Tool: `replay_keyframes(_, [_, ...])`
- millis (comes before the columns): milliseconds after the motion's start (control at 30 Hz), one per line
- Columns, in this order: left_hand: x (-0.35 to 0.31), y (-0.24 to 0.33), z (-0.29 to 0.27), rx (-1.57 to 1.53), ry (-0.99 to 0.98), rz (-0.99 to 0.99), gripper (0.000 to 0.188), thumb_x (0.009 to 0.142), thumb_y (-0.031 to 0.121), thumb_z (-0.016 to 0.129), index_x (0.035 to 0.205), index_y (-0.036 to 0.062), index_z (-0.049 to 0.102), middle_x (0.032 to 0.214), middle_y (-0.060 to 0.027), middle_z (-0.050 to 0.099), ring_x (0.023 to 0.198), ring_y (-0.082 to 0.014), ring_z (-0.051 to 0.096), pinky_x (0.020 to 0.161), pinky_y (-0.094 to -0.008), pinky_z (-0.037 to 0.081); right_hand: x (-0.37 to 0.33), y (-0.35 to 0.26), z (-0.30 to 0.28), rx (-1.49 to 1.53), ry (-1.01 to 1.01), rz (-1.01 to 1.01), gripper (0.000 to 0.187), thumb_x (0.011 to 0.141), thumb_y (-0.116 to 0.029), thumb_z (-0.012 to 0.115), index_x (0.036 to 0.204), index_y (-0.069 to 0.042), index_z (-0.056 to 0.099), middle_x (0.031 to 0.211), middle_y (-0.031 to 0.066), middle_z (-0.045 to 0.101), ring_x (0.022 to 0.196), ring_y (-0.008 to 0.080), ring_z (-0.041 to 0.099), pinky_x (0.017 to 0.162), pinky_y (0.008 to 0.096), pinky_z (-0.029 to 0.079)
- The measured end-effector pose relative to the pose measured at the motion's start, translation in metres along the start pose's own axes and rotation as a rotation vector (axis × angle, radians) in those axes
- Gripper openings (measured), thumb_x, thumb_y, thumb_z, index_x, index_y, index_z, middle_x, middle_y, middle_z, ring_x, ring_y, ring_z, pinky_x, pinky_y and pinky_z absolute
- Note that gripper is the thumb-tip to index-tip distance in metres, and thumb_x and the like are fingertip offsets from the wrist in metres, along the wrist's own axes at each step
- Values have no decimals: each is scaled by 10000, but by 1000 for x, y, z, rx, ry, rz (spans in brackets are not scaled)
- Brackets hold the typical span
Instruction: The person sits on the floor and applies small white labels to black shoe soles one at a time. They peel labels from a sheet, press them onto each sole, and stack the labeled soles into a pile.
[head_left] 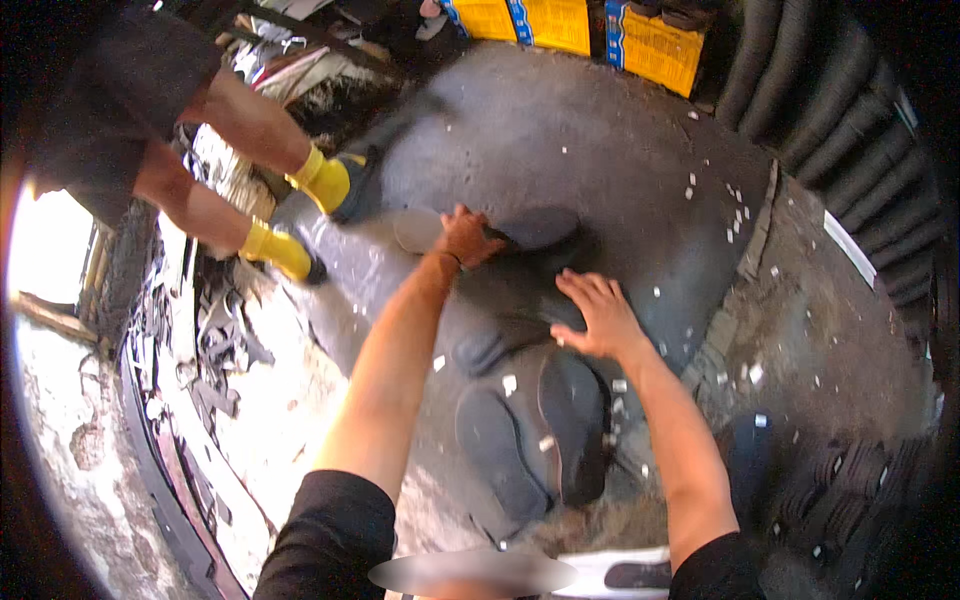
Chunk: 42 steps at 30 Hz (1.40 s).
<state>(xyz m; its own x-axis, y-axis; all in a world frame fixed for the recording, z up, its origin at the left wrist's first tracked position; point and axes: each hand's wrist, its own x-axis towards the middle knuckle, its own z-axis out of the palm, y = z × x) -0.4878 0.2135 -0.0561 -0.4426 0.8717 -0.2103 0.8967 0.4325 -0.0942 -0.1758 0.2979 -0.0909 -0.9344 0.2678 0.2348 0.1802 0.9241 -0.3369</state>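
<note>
My left hand [468,238] reaches forward over the dark floor, its fingers closed around the middle of a grey shoe sole [545,228]. The sole is smeared by motion and sticks out on both sides of the hand. My right hand [600,315] hovers lower and to the right, fingers spread, holding nothing. Below the hands, two dark shoe soles lie side by side, a left one [495,450] and a thicker-looking right one [575,430]. Just above them is a small, rounded dark piece [480,352], partly blurred.
Another person's legs in yellow socks [275,250] stand at the left. Scraps [225,340] lie along that side. Yellow and blue boxes [655,45] line the back; dark stacked rolls or soles [840,130] fill the right. More dark soles [850,500] lie lower right. White bits dot the floor [620,130].
</note>
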Motion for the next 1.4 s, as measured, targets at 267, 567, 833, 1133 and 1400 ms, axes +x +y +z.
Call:
replay_keyframes(267, [-232, -40, -64, -936, 1178, -397, 367, 855, -8, 538, 1198, -37, 665, 1216, -180, 694, 1127, -278, 663, 1005, -367, 497, -156, -200, -79, 113, 105, 748, 628, 975, -464, 647, 1444, -54, 569, 1317, 252, 466, 1221, 424, 448, 1038, 547, 361])
replay_keyframes(567, [-330, 143, 16, -1636, 337, -8, 541, 889, -104, 522, 1412, 30, 528, 1439, -160, 573, 1309, -271, 576, 1112, -388, 434, -150, -165, -82, 1025, 401, 680, 699, 1037, -271, 651, 1537, 100, 333, 1417, 239, 576, 1261, 287, 585, 1064, 382, 462])
replay_keyframes(833, [-244, 51, 38, -660, 539, 58, 701, 746, 286, 811, 1397, 138, 597, 1314, -220, 543, 1216, -447, 504, 1065, -538, 410, -157, -185, -57, 145, -241, 920, 1178, 692, -577, 896, 1550, 14, 346, 1492, 263, 438, 1407, 445, 360, 1144, 588, 307])
replay_keyframes(1133, [-354, 115, 26, -798, 594, -194, 622, 896, 287, 778, 1393, 5, 531, 1423, -255, 513, 1344, -441, 464, 1124, -539, 365, -125, -184, -88, 283, -458, 1143, 1245, 614, -598, 941, 1445, 115, 350, 1403, 331, 574, 1344, 424, 558, 1192, 532, 345])
replay_keyframes(1400, [-59, 26, 22, -383, 269, -44, 1203, 598, 473, 948, 1573, 137, 329, 1729, -217, 106, 1557, -430, 223, 1209, -576, 281, -157, -191, -99, -154, -238, 923, 1003, 767, -437, 889, 1536, -79, 355, 1330, 219, 573, 1199, 403, 628, 1004, 542, 477])
